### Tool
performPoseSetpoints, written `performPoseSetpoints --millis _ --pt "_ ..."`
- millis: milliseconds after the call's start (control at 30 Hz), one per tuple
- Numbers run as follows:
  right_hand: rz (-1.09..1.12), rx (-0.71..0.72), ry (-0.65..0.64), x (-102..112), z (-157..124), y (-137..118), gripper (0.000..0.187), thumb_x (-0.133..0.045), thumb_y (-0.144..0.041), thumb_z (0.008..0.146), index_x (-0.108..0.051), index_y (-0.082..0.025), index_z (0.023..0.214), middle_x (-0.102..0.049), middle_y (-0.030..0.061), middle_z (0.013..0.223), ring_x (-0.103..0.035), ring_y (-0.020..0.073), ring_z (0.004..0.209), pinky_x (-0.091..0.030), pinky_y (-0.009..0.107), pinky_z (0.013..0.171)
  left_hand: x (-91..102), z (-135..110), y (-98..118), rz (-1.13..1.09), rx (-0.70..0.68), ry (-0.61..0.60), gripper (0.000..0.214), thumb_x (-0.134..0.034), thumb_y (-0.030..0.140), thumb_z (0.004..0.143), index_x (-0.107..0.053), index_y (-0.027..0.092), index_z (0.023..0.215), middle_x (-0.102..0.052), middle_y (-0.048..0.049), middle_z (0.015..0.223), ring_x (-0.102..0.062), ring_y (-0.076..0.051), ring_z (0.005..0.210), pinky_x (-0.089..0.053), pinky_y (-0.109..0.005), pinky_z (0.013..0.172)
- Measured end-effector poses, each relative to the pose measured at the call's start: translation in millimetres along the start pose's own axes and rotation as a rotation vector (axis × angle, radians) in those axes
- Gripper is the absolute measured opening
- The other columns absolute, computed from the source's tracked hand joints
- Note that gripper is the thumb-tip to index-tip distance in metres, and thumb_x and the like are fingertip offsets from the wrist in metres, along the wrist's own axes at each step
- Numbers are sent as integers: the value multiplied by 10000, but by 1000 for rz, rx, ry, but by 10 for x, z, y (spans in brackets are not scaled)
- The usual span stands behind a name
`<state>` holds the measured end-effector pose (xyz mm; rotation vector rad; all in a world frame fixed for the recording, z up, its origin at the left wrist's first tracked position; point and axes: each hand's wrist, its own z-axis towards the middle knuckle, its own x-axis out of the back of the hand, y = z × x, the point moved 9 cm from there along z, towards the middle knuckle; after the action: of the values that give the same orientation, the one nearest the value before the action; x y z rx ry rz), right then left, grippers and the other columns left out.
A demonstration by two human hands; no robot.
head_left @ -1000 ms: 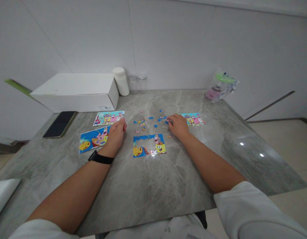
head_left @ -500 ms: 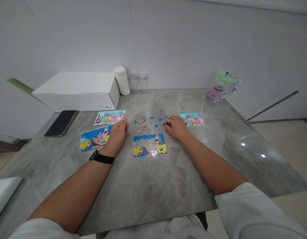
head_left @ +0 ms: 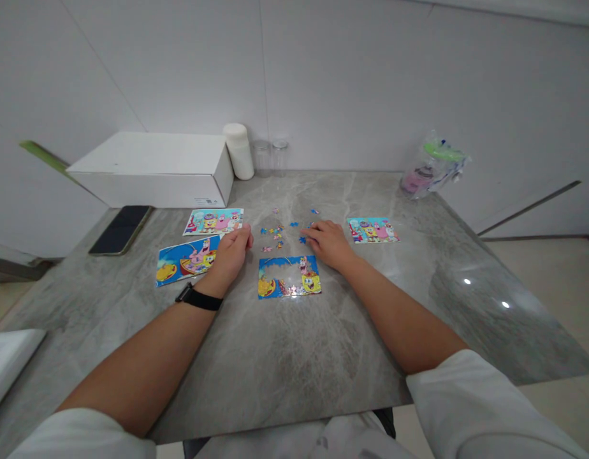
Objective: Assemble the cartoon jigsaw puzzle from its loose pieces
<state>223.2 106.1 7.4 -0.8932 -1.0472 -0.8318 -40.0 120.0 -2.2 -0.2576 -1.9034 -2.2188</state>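
Note:
A partly assembled cartoon puzzle (head_left: 312, 284) lies flat in the middle of the table, with a gap in its upper centre. Behind it are scattered several loose puzzle pieces (head_left: 279, 245). Fingers outstretched, my right hand (head_left: 331, 244) rests among the blue pieces, its fingertips touching or just over them. A blue puzzle piece (head_left: 303, 240) lies right by those fingertips. My left hand (head_left: 231, 252) is curled closed on the table at the right edge of a blue picture card (head_left: 180, 262); anything inside it is hidden. A black watch (head_left: 201, 298) is on that wrist.
Two more picture cards lie at back left (head_left: 213, 222) and right (head_left: 373, 230). Along the wall stand a white box (head_left: 146, 188), a white bottle (head_left: 239, 153), two clear glasses (head_left: 279, 159) and a plastic-wrapped cup (head_left: 421, 178). A phone (head_left: 121, 231) lies at left.
My right hand has moved a little left over the loose blue pieces, its fingers reaching further out. My left hand stays curled beside the card. The view has shifted slightly.

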Motion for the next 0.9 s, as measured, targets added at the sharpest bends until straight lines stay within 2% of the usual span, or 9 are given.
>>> performPoseSetpoints --millis 133,333,567,733,900 --pt "-10 8 -32 -23 20 -45 296 -635 -309 999 -776 -304 1259 -688 104 1297 -551 319 1215 -391 466 1011 -17 4 -1 -13 7 -5 542 -464 574 1011 -512 210 613 -425 12 568 -398 -146 557 -316 -285 545" --pt "-18 8 -31 23 -36 -73 260 -643 -295 988 -780 -274 1208 -674 111 1331 -542 322 1227 -383 463 1024 -4 -5 -8 37 5 -4 541 -451 581 1016 -517 209 628 -433 16 574 -419 -149 579 -326 -287 575" --pt "-31 1 -22 43 -34 -132 302 -646 -343 990 -745 -255 1262 -681 110 1318 -555 312 1224 -384 456 1039 -62 -67 170 174 -44 -46 504 -434 523 1013 -506 204 629 -477 16 591 -474 -154 621 -368 -291 632" --pt "-7 -29 -59 16 -12 -112 208 -686 -314 951 -776 -253 1128 -682 93 1306 -569 296 1219 -392 449 1040 -134 -108 261 248 -76 -92 518 -412 554 996 -515 208 624 -520 10 597 -508 -165 638 -391 -298 664" --pt "14 -25 -82 3 -12 -150 274 -659 -306 960 -760 -269 1213 -679 92 1311 -573 292 1222 -405 444 1030 -144 -135 278 280 -101 -103 530 -396 572 993 -523 209 628 -561 2 613 -528 -169 647 -413 -301 688"
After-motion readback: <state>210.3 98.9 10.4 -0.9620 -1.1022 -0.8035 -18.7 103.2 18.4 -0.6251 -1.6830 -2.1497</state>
